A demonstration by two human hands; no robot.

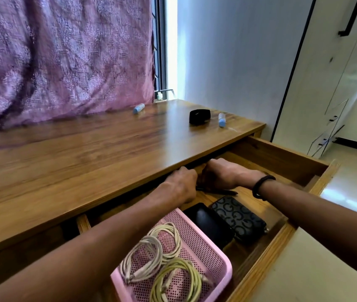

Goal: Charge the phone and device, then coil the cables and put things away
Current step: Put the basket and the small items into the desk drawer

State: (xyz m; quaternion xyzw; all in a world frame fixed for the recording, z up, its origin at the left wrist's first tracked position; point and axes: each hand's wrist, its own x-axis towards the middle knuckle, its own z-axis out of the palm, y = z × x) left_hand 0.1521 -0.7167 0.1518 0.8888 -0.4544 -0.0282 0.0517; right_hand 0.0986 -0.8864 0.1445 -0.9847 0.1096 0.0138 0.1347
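Both arms reach deep into the open wooden drawer (286,158); the left hand (182,186) and right hand (223,173) meet knuckles-up under the overhanging edge of the glossy brown desk (86,153), fingers curled out of sight, so I cannot tell what they grip. Nearer, coiled cream cables (162,258) lie in a pink perforated plastic basket (206,247), beside a black phone (210,223) and patterned dark pouch (238,216). A purple floral curtain (64,55) hangs behind.

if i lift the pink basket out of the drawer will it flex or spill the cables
The pink basket looks like thin perforated plastic, so it may flex a little if lifted by one rim. It probably weighs little: only three coiled cables lie in it. The coils sit loose and below the rim, so they would likely slide if it tilts, but not spill.
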